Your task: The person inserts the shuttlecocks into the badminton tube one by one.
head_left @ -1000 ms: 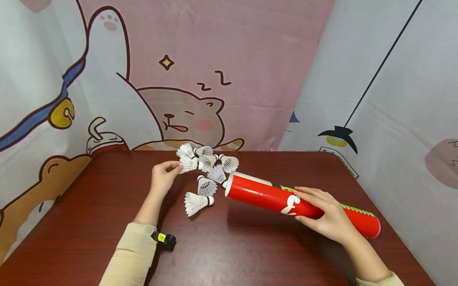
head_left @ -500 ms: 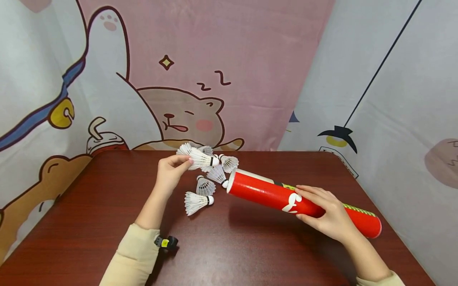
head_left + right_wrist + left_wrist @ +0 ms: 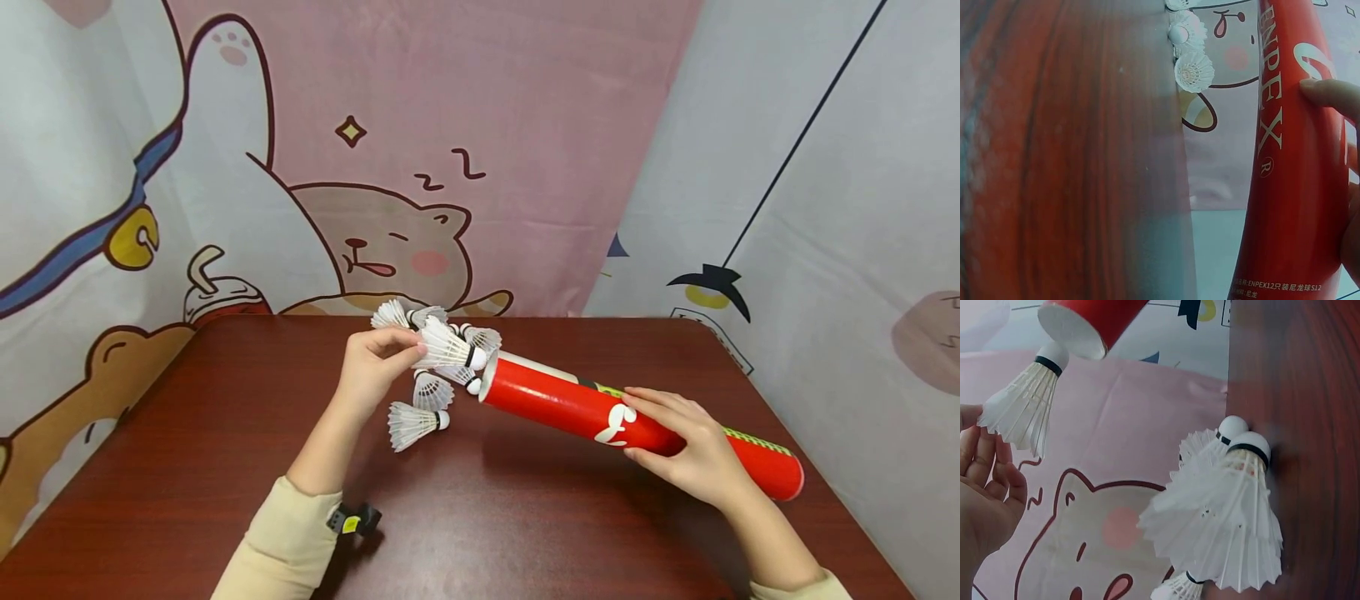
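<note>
A white-feathered shuttlecock (image 3: 446, 346) is pinched by its skirt between thumb and fingers of my left hand (image 3: 371, 375). Its cork points right, right at the white-rimmed left end of a red shuttlecock tube (image 3: 555, 400). In the left wrist view, the cork of that shuttlecock (image 3: 1025, 400) is close beside the tube's end (image 3: 1072, 331). My right hand (image 3: 693, 450) grips the tube around its middle, holding it slanted with the left end higher. White lettering runs along the tube (image 3: 1297, 187) in the right wrist view, where the thumb (image 3: 1329, 94) presses on its side.
Several more shuttlecocks lie loosely grouped on the dark red wooden table (image 3: 420, 533), left of the tube. The nearest shuttlecock (image 3: 412, 425) lies on its side in front of the others. A cartoon-printed cloth (image 3: 525, 167) hangs behind the table's far edge.
My left hand has lifted the shuttlecock from the group and carried it right to the tube's end. The right hand and tube have barely shifted.
</note>
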The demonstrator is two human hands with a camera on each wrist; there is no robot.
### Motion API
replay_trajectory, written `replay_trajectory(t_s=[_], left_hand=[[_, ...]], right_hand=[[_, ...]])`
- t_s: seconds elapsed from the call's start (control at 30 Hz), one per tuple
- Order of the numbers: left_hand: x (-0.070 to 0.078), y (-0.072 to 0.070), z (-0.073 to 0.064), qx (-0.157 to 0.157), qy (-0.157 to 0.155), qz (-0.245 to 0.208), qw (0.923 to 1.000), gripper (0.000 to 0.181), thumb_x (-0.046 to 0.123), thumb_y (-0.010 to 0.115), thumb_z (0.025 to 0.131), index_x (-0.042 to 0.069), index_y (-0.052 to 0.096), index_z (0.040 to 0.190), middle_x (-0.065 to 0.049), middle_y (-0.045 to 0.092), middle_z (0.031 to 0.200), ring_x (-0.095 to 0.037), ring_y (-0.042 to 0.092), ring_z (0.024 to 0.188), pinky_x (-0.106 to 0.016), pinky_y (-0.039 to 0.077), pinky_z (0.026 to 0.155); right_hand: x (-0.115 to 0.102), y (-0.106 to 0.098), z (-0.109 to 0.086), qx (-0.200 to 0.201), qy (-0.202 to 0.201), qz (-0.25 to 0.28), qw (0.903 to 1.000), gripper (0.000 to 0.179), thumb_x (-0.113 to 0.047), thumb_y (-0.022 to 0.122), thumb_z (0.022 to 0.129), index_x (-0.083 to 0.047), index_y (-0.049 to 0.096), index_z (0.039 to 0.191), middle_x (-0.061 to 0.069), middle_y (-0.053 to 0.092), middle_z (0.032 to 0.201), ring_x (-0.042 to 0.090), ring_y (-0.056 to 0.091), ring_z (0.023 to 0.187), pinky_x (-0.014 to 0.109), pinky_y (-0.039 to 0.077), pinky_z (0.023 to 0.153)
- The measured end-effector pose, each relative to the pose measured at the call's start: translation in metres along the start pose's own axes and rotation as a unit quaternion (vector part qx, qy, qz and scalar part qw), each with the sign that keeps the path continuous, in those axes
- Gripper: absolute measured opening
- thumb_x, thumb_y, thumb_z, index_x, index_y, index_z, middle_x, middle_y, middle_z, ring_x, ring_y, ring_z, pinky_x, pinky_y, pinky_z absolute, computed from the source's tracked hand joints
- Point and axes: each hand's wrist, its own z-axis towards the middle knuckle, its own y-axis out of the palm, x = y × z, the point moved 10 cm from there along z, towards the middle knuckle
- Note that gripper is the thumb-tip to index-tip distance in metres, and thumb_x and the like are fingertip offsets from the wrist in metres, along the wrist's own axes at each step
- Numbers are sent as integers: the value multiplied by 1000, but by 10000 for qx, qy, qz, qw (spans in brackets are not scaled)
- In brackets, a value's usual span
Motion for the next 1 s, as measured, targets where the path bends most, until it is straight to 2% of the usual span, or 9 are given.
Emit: replay_trajectory(t_s=[0.07,0.2,0.43,0.67,0.93,1.0], left_hand=[[4,6,-1,-165,103,35,9998,5,-12,70,77,-12,69,81,-6,68,81,-13,61,78,-22,50,67],[6,18,-4,-480,175,55,9987,5,-11,70,77,-12,69,82,-12,67,80,-14,60,77,-23,49,65],[4,33,-8,-784,281,-59,9965,6,-15,70,75,-13,69,81,-4,64,75,-11,55,71,-21,46,59],[2,47,-13,-982,316,433,9937,9,-14,72,74,-6,72,79,-10,66,76,-11,55,71,-25,46,63],[30,65,-20,-1271,408,584,9893,7,-17,70,74,-11,69,78,-12,64,73,-10,52,68,-26,44,60],[29,68,-21,-1335,394,558,9887,7,-17,70,75,-10,69,78,-12,63,73,-11,52,68,-26,43,60]], right_hand=[[0,0,0,10,-10,36,10000,78,-10,91,59,-20,62,130,-3,56,131,11,46,114,26,41,85],[-1,-1,0,42,-65,98,9999,77,-9,91,59,-18,62,130,-1,57,130,12,47,114,23,36,87],[-1,-1,0,57,-84,77,9999,77,-9,91,58,-18,62,129,-1,57,130,12,46,114,23,37,87],[-1,-1,0,25,-22,60,10000,78,-10,91,59,-20,62,130,-3,56,131,11,46,115,24,40,85],[-3,0,1,-35,-28,67,10000,78,-11,91,59,-20,61,131,-3,56,132,11,46,115,26,43,83],[-4,0,0,-37,-37,62,10000,78,-11,91,59,-20,61,131,-3,56,132,11,46,115,27,44,83]])
